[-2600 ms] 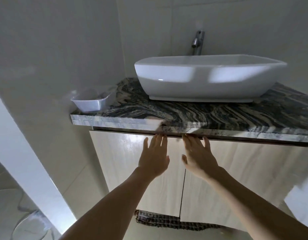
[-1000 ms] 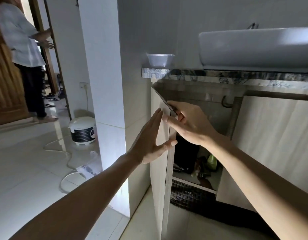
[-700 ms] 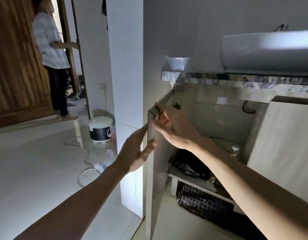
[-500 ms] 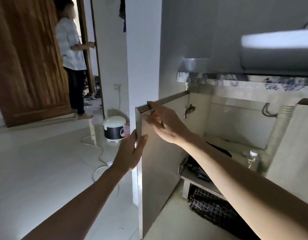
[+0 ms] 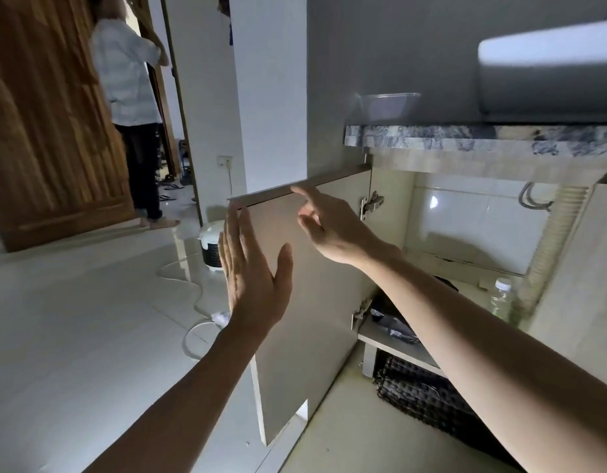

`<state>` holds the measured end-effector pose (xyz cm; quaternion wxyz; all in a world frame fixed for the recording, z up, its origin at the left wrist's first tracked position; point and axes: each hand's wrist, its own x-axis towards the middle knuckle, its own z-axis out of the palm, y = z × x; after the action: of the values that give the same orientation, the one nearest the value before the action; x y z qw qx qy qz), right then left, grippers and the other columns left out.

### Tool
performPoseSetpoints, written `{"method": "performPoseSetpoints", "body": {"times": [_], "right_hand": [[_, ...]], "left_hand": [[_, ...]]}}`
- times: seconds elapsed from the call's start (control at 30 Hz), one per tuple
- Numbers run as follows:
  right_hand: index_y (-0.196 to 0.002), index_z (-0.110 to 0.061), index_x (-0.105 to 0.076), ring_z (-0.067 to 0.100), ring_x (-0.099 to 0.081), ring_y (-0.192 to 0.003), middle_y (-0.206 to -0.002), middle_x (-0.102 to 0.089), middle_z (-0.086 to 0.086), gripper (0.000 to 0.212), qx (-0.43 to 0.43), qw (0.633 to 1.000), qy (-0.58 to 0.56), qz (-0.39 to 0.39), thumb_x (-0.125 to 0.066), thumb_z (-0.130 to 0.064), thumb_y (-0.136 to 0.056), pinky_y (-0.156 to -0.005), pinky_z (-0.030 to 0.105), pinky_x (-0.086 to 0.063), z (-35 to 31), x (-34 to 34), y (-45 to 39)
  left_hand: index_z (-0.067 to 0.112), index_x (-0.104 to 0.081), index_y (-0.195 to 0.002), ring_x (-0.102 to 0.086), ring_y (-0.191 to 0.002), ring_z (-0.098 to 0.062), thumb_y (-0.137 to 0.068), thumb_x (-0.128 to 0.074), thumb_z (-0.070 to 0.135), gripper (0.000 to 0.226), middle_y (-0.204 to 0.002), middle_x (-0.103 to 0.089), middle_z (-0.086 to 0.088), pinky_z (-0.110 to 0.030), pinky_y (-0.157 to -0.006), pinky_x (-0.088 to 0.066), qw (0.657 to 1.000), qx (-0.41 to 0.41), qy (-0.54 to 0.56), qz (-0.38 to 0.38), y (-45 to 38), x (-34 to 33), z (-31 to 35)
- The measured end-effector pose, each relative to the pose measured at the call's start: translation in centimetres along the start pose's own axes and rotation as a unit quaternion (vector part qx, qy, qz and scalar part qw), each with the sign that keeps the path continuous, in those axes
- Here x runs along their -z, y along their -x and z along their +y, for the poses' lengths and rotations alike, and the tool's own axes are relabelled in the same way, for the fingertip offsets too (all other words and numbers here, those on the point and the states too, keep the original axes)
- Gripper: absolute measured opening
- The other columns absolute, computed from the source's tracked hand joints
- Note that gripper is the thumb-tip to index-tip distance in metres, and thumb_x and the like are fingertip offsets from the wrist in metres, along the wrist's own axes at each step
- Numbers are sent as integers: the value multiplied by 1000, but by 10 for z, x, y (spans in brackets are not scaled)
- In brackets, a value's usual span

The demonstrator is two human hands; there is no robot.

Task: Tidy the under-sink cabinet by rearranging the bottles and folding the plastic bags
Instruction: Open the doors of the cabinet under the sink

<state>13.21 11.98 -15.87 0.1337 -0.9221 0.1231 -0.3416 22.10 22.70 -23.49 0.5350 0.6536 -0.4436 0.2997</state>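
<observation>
The left cabinet door (image 5: 305,295) stands swung wide, exposing the interior for access. The left hand (image 5: 250,274) is flat and released at the door's outer edge; the right hand (image 5: 332,227) is relaxed, one finger at the top edge, grasping nothing. Inside, a clear bottle (image 5: 500,298) stands upright at the back; dark plastic bags (image 5: 394,322) lie on the shelf (image 5: 390,343). A marble bench (image 5: 466,139) spans above; pale floor tiles (image 5: 73,319) extend left.

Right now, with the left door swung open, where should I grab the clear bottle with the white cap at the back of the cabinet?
Take the clear bottle by its neck just under the white cap, coming from the front through the open left door. It stands upright, and the ribbed drain hose crowds its right side, so the right hand likely reaches it most easily.
</observation>
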Motion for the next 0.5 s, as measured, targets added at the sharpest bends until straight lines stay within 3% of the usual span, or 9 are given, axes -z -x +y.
{"method": "performPoseSetpoints", "body": {"times": [0.1,0.17,0.23,0.3,0.4,0.5], "right_hand": [[-147,-17,-25,19,-58,-115,-130,-58,11,56,-73,996,41,19,-49,-20,-97,-98,26,-44,34,35,32],[-147,-16,-26,20,-56,-119,-133,-54,13,57,-128,988,83,37,-51,-21,-96,-100,27,-42,61,66,60],[-147,-15,-28,21,-54,-120,-132,-53,13,57,-187,972,132,57,-53,-20,-95,-100,28,-40,84,100,95],[-145,-14,-30,23,-51,-122,-131,-51,14,57,-246,949,182,74,-54,-19,-94,-101,29,-38,104,132,135],[-145,-14,-30,26,-47,-125,-137,-47,15,58,-326,909,250,71,-54,-22,-93,-103,31,-37,122,173,189],[-145,-13,-29,26,-42,-131,-144,-40,12,58,-380,872,298,79,-53,-25,-93,-107,34,-36,132,205,221]], "left_hand": [[11,-16,-143,-16,-142,-25,-91,-43,31,62,-152,-23,-26,-51,-114,-23,994,-85,67,-23,0,-26,42],[9,-16,-145,-18,-141,-18,-92,-42,32,63,-152,-26,-23,-43,-114,-23,984,-89,125,-88,2,-56,66],[3,-20,-147,-24,-141,-23,-93,-41,34,66,-152,-27,-22,-38,-114,-25,969,-69,166,-168,5,-91,89],[2,-19,-149,-27,-142,-27,-94,-42,34,67,-154,-26,-17,-34,-115,-24,941,-46,198,-271,14,-125,116],[8,-17,-151,-27,-143,-19,-98,-47,29,64,-156,-25,-8,-21,-113,-17,888,-28,230,-398,30,-173,156],[8,-19,-151,-29,-142,-18,-98,-47,34,65,-156,-26,-6,-28,-117,-20,846,-26,249,-470,37,-216,193]]}}
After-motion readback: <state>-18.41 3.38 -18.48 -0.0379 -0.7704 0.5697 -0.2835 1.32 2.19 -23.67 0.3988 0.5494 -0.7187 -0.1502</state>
